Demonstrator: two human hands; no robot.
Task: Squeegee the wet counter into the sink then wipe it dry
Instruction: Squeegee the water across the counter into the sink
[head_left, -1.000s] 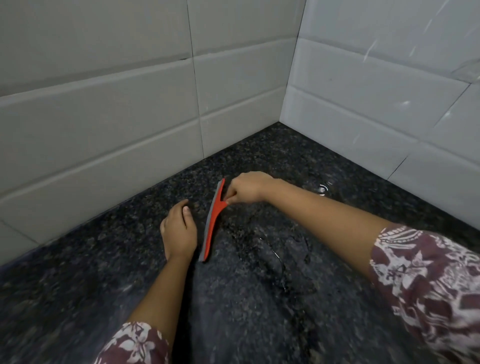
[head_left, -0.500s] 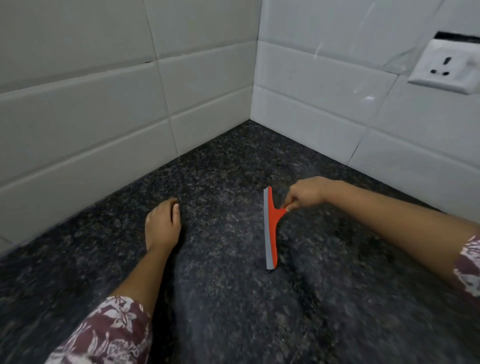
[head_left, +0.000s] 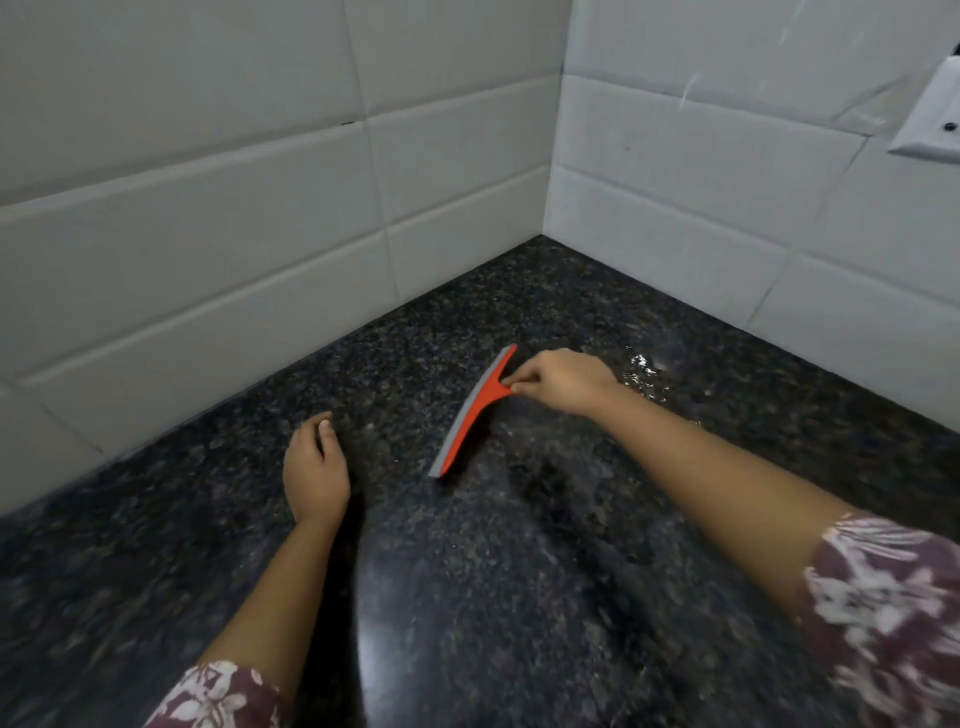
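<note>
A red squeegee (head_left: 472, 413) with a grey rubber blade lies edge-down on the dark speckled granite counter (head_left: 519, 597), blade slanting from upper right to lower left. My right hand (head_left: 558, 382) grips its short handle, fingers closed around it. My left hand (head_left: 314, 470) rests palm-down on the counter to the left of the blade, fingers loosely curled, holding nothing. A small puddle of water (head_left: 641, 371) glistens just behind my right hand. No sink or cloth is in view.
White tiled walls (head_left: 260, 208) meet in a corner (head_left: 553, 156) behind the counter. A white wall socket (head_left: 930, 119) sits on the right wall, high up. Wet streaks darken the granite below the squeegee.
The squeegee was pulled right from beside my left hand, and now slants again with its lower end toward the left. My left hand stayed planted. The view shifted slightly.
</note>
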